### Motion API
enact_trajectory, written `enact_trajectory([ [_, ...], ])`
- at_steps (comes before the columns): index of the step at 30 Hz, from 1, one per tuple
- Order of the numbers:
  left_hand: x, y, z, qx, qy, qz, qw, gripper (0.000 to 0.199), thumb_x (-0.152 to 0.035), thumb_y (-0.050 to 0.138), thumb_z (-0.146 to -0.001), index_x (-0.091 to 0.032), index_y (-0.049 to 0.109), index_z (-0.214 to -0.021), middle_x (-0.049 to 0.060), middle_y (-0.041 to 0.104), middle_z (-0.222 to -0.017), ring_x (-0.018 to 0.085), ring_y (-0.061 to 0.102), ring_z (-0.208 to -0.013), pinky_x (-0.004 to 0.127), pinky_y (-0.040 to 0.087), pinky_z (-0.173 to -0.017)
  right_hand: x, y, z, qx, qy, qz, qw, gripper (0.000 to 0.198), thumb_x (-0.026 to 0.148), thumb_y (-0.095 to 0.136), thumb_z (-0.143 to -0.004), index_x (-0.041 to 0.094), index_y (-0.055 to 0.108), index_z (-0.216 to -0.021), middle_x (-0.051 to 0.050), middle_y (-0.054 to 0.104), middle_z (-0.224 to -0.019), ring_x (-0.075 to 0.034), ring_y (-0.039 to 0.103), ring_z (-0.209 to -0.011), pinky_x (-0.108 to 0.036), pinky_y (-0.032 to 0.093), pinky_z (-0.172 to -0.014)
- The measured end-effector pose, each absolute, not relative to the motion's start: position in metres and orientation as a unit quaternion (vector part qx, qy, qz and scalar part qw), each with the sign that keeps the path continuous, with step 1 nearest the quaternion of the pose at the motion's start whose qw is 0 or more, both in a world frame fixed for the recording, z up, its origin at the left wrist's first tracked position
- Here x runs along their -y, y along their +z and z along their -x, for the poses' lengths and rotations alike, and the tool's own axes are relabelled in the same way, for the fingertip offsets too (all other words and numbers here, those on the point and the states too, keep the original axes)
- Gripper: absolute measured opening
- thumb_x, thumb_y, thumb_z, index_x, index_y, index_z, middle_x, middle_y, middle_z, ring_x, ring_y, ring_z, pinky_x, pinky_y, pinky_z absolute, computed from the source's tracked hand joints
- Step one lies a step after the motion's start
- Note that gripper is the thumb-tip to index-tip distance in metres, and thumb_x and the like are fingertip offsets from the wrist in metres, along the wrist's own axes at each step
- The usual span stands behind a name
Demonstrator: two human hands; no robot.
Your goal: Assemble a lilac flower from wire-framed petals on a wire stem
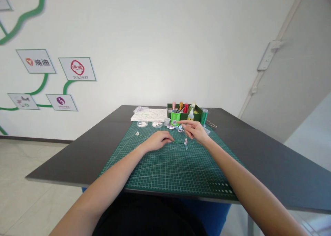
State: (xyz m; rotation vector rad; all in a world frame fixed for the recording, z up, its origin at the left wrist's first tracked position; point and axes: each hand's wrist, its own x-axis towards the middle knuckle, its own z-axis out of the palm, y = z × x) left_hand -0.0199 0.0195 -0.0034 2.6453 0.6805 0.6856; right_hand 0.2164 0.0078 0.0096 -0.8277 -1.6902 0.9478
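Observation:
My left hand (pixel 159 140) rests low over the green cutting mat (pixel 165 170), its fingertips closed on a thin green stem (pixel 178 142). At the stem's right end is a small pale pinkish flower (pixel 185 141). A thin stalk with a white bud (pixel 137 134) sticks out to the left of this hand; whether it is part of the same piece is hidden. My right hand (pixel 196 131) hovers above and right of the flower. Its index finger is stretched out leftward before a green can (pixel 175 118), the other fingers loosely bent, with nothing clearly held.
Behind the hands are two shallow dishes (pixel 157 124) of small pieces, a white jar (pixel 167 121), a glue bottle (pixel 190 115) and white sheets (pixel 150 115). A dark green box (pixel 198 116) holds colored thread spools. A green glitter tube (pixel 204 117) and scissors (pixel 211 124) lie right.

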Motion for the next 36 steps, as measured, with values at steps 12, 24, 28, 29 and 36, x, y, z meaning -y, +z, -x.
enact_trajectory([
  [12, -0.016, -0.001, 0.018, -0.214, 0.255, -0.917, 0.221, 0.018, -0.02, 0.058, -0.092, -0.019, 0.073, -0.103, 0.005, 0.069, -0.095, 0.015, 0.063, -0.083, 0.027, 0.046, -0.077, -0.012, 0.007, -0.222, 0.701, 0.38, 0.357, 0.486, 0.047, 0.044, 0.061, -0.088, 0.01, 0.067, -0.119, 0.008, 0.043, -0.041, -0.006, 0.031, -0.034, -0.021, 0.022, -0.038],
  [24, -0.013, 0.001, 0.016, -0.213, 0.29, -0.892, 0.273, 0.017, -0.022, 0.059, -0.092, -0.02, 0.074, -0.101, 0.004, 0.068, -0.089, 0.013, 0.06, -0.076, 0.025, 0.045, -0.072, -0.017, 0.004, -0.226, 0.724, 0.349, 0.404, 0.437, 0.052, 0.045, 0.057, -0.089, 0.011, 0.064, -0.127, 0.007, 0.043, -0.042, -0.007, 0.034, -0.036, -0.021, 0.026, -0.04],
  [28, -0.012, 0.002, 0.015, -0.214, 0.32, -0.878, 0.284, 0.016, -0.026, 0.061, -0.091, -0.019, 0.074, -0.097, 0.004, 0.068, -0.087, 0.014, 0.06, -0.078, 0.026, 0.045, -0.072, -0.02, 0.001, -0.226, 0.721, 0.35, 0.415, 0.43, 0.052, 0.045, 0.058, -0.088, 0.012, 0.064, -0.128, 0.006, 0.044, -0.043, -0.008, 0.036, -0.037, -0.022, 0.028, -0.04],
  [29, -0.012, 0.002, 0.015, -0.216, 0.329, -0.873, 0.287, 0.016, -0.027, 0.061, -0.091, -0.02, 0.074, -0.097, 0.004, 0.068, -0.087, 0.014, 0.06, -0.079, 0.026, 0.045, -0.072, -0.021, 0.0, -0.226, 0.718, 0.352, 0.418, 0.43, 0.052, 0.045, 0.059, -0.087, 0.012, 0.064, -0.127, 0.005, 0.045, -0.044, -0.008, 0.036, -0.037, -0.022, 0.028, -0.04],
  [36, -0.012, 0.003, 0.013, -0.232, 0.367, -0.842, 0.32, 0.017, -0.031, 0.063, -0.089, -0.019, 0.074, -0.095, 0.005, 0.069, -0.09, 0.014, 0.061, -0.079, 0.024, 0.045, -0.066, -0.024, -0.006, -0.224, 0.713, 0.376, 0.425, 0.411, 0.054, 0.045, 0.06, -0.084, 0.009, 0.066, -0.124, 0.007, 0.04, -0.044, -0.007, 0.032, -0.037, -0.021, 0.026, -0.038],
])
